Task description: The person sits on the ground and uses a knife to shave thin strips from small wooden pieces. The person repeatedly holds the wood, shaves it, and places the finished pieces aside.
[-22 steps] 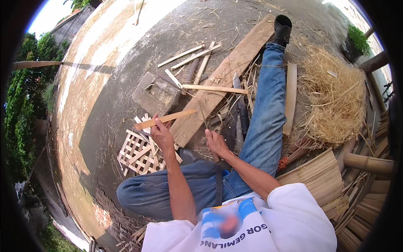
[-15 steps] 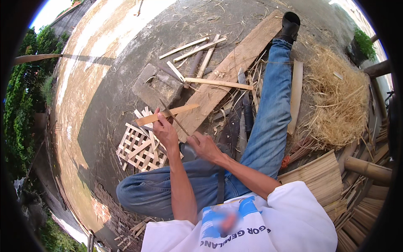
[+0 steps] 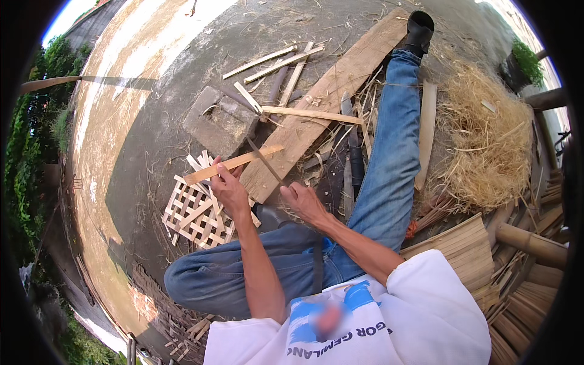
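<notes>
My left hand (image 3: 230,190) grips a flat bamboo strip (image 3: 234,163) near its left end, fingers closed round it. The strip's far end points right, over a long wooden plank (image 3: 331,91). My right hand (image 3: 305,202) is closed on the handle of a narrow-bladed knife (image 3: 263,159), the handle mostly hidden by the fingers. Its blade slants up and left across the strip, right of my left hand. Just below and left of that hand lies a woven bamboo lattice (image 3: 198,214) with loose ends.
A concrete block (image 3: 216,125) sits beyond my left hand. Several pale bamboo sticks (image 3: 313,114) lie around the block and plank. My outstretched leg (image 3: 392,143) runs along the right, past a heap of shavings (image 3: 490,143). Bamboo poles (image 3: 532,243) are at the lower right.
The knife has moved right along the strip, away from my left hand. The strip is still in my left hand. The whole view has shifted slightly.
</notes>
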`<state>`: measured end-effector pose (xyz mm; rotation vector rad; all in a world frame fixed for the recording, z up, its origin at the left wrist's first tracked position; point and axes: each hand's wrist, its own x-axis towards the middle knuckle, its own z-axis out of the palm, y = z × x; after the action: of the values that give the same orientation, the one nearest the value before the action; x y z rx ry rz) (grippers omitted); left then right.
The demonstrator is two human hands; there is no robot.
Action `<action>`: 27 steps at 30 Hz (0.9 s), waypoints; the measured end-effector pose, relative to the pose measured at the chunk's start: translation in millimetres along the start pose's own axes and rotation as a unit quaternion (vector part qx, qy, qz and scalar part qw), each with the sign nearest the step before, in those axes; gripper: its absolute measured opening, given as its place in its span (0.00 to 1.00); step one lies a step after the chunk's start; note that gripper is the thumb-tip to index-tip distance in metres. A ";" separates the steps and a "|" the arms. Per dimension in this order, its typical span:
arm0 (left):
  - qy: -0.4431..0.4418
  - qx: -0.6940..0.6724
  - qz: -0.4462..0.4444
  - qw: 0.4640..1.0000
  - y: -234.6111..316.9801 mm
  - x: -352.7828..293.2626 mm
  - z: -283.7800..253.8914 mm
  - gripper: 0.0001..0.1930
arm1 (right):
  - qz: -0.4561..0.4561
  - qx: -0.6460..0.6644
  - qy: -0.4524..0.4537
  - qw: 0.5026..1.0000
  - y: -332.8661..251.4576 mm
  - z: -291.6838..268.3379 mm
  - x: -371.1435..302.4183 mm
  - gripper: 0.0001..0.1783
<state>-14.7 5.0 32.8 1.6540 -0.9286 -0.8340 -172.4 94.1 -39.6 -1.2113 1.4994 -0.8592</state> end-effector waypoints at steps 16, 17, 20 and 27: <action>-0.006 -0.023 0.009 1.000 -11.5 4.3 -8.4 0.21 | 0.005 -0.057 -0.001 0.998 36.4 -2.9 2.6 0.31; -0.009 -0.025 0.013 1.000 -10.5 4.9 -7.1 0.21 | 0.030 -0.051 0.007 0.998 39.9 -3.4 5.8 0.31; -0.014 -0.042 0.005 0.999 -9.2 6.4 -7.5 0.21 | 0.065 -0.051 0.005 0.997 44.7 -5.9 10.2 0.29; -0.028 -0.055 0.011 0.998 -12.4 7.3 -6.4 0.20 | 0.042 -0.077 -0.006 0.996 60.7 -0.1 4.6 0.29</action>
<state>-3.5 3.6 21.8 1.5305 -0.9221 -0.9035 -188.8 104.8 -97.2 -1.2540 1.6186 -0.6888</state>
